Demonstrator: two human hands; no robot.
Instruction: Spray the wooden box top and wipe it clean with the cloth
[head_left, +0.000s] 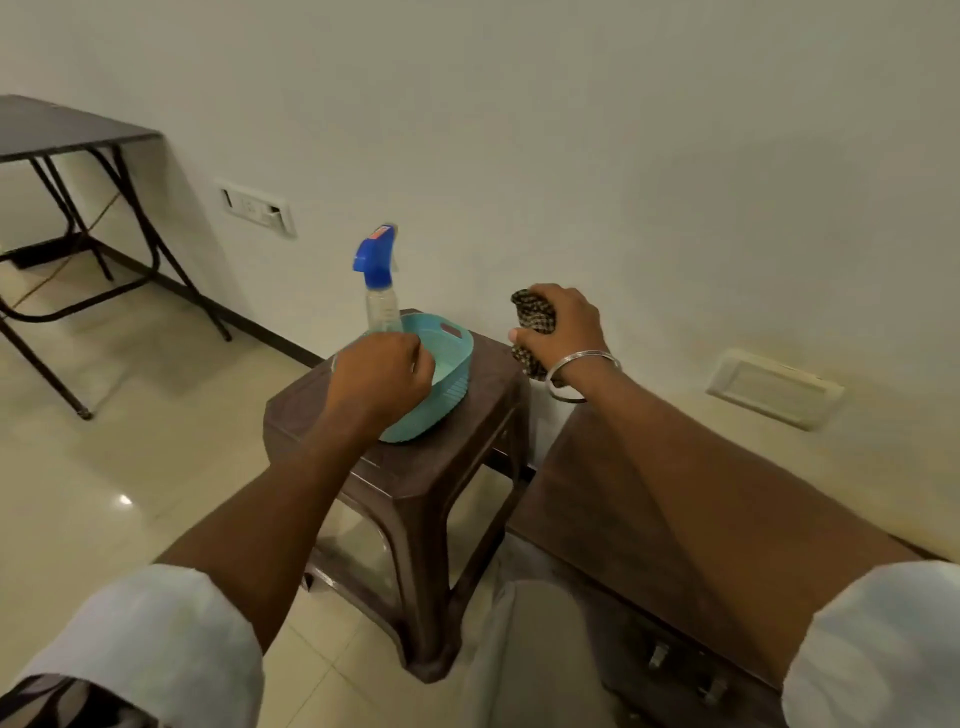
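My left hand (379, 376) is closed around the lower body of a clear spray bottle (382, 301) with a blue trigger head, upright over a teal plastic basket (452, 358). My right hand (563, 327) grips a bunched dark checked cloth (532, 312), held in the air near the wall, just past the far end of the wooden box. The wooden box (623, 519) has a dark brown top and lies low on the right along the wall; my right forearm crosses above it. Metal latches show on its front side.
The teal basket sits on a brown plastic stool (415, 483) just left of the box. A dark folding table (57, 135) stands at the far left. Wall sockets (257, 208) and a wall plate (774, 387) are on the white wall. The floor is glossy cream tile.
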